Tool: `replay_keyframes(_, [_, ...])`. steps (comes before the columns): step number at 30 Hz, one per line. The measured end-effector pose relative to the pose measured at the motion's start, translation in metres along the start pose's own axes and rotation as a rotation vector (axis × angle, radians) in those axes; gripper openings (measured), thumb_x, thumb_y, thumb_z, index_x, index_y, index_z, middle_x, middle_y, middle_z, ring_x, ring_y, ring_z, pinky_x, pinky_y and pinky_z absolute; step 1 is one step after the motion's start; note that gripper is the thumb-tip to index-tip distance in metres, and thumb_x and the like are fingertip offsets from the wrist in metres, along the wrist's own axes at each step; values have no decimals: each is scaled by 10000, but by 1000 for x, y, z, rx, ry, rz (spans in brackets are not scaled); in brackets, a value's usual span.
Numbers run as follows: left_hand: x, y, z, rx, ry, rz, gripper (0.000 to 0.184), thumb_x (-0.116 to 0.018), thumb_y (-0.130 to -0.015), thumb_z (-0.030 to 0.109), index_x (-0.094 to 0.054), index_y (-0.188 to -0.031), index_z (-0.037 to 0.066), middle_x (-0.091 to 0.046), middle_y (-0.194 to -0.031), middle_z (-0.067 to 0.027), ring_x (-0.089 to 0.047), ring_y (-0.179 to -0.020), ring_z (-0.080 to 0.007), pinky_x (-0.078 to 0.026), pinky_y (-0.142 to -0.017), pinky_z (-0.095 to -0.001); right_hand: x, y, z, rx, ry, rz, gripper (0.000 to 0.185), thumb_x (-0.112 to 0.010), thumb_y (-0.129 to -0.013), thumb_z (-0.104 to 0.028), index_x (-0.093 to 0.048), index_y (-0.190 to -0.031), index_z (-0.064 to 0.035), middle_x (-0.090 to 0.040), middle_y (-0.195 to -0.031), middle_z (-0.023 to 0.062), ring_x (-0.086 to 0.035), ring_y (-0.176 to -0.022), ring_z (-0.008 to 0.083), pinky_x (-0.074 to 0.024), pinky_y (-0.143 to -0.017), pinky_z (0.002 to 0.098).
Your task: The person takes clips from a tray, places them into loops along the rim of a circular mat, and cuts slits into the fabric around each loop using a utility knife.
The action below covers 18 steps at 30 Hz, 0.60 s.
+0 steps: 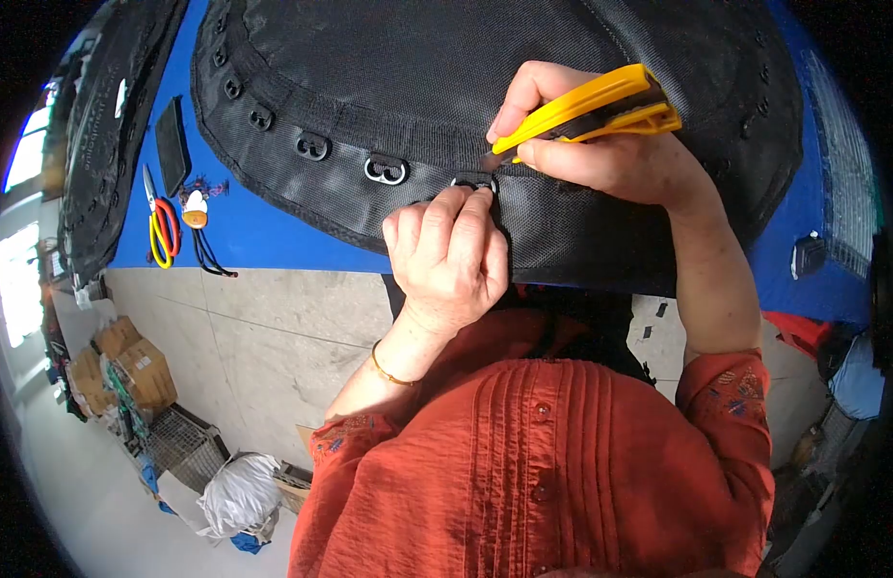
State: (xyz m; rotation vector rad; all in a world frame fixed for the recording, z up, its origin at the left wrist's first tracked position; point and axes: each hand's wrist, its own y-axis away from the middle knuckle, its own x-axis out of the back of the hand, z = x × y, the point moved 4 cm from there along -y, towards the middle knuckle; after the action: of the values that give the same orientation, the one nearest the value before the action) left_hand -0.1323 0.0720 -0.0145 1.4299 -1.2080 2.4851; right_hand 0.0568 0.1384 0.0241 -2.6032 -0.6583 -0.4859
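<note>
My right hand (pixel 600 159) is closed around a yellow and black tool that looks like a utility knife (pixel 591 101). The tool's narrow tip points down to the left and meets the seam of a black mesh mat (pixel 369 58). Just below that tip, my left hand (pixel 449 246) has its fingertips pinched at a metal ring (pixel 492 183) on the mat's edge band; the fingers partly hide the ring. Left of it, another metal ring with a black webbing tab (pixel 386 170) lies along the band, with several more curving up the left side.
The mat lies on a blue table (pixel 302 236). On its left are red and yellow-handled scissors (pixel 164 226), a dark flat phone-like object (pixel 173 144) and a small corded item (pixel 196 212). Cardboard boxes (pixel 143 371) and a white bag (pixel 242 493) are on the floor.
</note>
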Motion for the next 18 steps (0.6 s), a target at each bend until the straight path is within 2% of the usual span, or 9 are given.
replay_keyframes(5, [-1, 1, -1, -2, -3, 0, 292, -713, -794, 140, -744, -1073, 61, -681, -1060, -74, -593, -846, -244, -443, -800, -377, 4, 4, 4, -33, 20, -9, 146, -640, -891, -10, -631, -1037, -21, -651, -1010, 53, -692, -948, 152, -562, -882, 278])
replay_keyframes(8, [0, 0, 1, 1, 9, 14, 240, -681, -824, 104, -739, -1053, 63, -682, -1036, -90, -589, -836, -258, -425, -771, -379, 7, 3, 5, 7, 16, 5, 148, -642, -896, -6, -644, -1042, -31, -672, -1021, 51, -696, -963, 144, -569, -893, 280])
replay_keyframes(15, [1, 0, 1, 6, 15, 10, 258, -684, -820, 106, -741, -1068, 62, -685, -1039, -90, -594, -848, -260, -429, -775, -380, -7, -1, 6, -9, -41, 54, 177, -632, -912, 9, -650, -1081, -39, -706, -1064, 68, -701, -1043, 162, -567, -937, 302])
replay_keyframes(17, [0, 0, 1, -5, 7, 5, 304, -714, -784, 134, -744, -1076, 56, -684, -1041, -69, -594, -830, -238, -444, -786, -374, -11, -3, 8, -23, -78, 127, 80, -688, -913, -84, -648, -974, -49, -633, -980, 17, -646, -941, 126, -518, -874, 261])
replay_keyframes(18, [0, 0, 1, 0, 5, 6, 304, -714, -784, 134, -744, -1076, 56, -684, -1041, -69, -594, -830, -238, -444, -786, -374, -12, -3, 9, -23, -80, 122, 80, -688, -913, -84, -648, -974, -49, -633, -980, 17, -646, -941, 126, -518, -874, 261])
